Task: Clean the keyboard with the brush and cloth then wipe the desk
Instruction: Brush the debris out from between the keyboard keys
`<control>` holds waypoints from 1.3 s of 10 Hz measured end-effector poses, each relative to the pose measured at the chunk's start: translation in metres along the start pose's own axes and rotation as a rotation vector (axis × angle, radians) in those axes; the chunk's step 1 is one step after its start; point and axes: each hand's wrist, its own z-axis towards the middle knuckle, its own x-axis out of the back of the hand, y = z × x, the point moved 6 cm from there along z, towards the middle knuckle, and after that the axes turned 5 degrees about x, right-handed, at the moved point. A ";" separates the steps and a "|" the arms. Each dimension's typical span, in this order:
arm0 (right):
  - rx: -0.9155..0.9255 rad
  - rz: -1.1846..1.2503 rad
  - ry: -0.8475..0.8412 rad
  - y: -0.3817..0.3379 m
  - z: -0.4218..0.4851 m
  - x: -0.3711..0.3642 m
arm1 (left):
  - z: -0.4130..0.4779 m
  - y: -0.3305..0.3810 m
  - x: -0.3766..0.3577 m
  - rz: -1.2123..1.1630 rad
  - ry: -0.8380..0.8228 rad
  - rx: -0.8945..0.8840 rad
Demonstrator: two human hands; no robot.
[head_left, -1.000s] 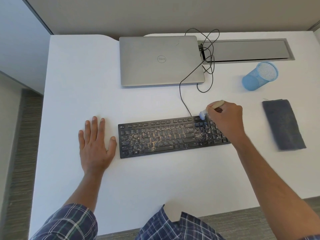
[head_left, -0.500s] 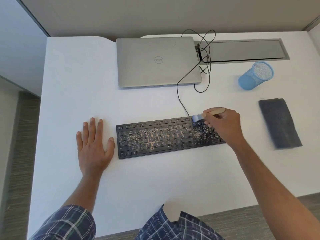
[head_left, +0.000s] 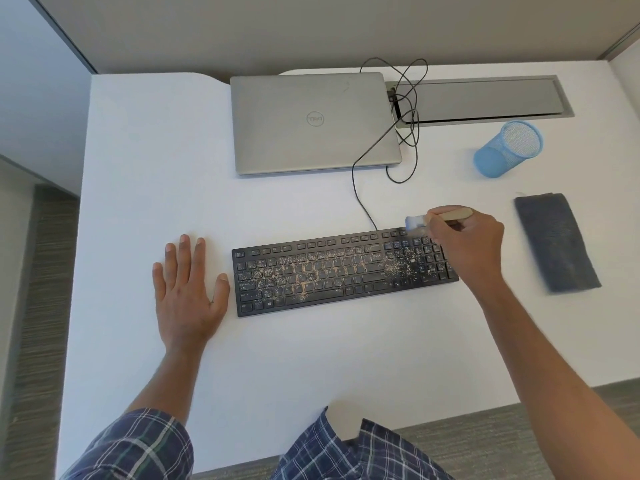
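Keyboard [head_left: 346,271], a black full-size one with a number pad, lies near the middle of the white desk [head_left: 156,150], in front of the closed silver laptop [head_left: 311,123] and between the two hands. Pale crumbs [head_left: 394,268] cover many keys, thickest just left of the number pad. The right hand [head_left: 471,244] is over the right end, its fingers curled round the wooden handle of a small brush [head_left: 453,214] and pinching it close to the bristles. The bristles, a little blurred, are at the far edge of the keyboard, and I cannot tell if they touch the keys. The left hand [head_left: 187,289] rests flat on the desk just beside the left end, fingers straight and slightly apart, thumb spread toward the keyboard but, as it seems, not touching it. I think several things could go wrong from here. Nothing holds the keyboard, so a strong stroke may slide or turn it. A sweep away from the person may throw crumbs toward the laptop. The bristles may catch the black cable [head_left: 356,181], which leaves the far edge near the brush. Too much pressure may push dirt down between the keys. The grey cloth [head_left: 557,242] lies well apart on the right. The long axis of the keyboard runs left to right across the desk, slightly turned so the right end is farther from the person. The space-bar row faces the person and the function row points to the laptop.
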 end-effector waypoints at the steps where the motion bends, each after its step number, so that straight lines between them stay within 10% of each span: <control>1: 0.016 0.060 -0.026 -0.007 -0.007 -0.019 | -0.001 0.000 0.000 0.004 -0.001 -0.001; 13: 0.036 -0.060 -0.098 -0.017 -0.019 -0.030 | -0.001 -0.001 0.000 -0.014 0.009 0.003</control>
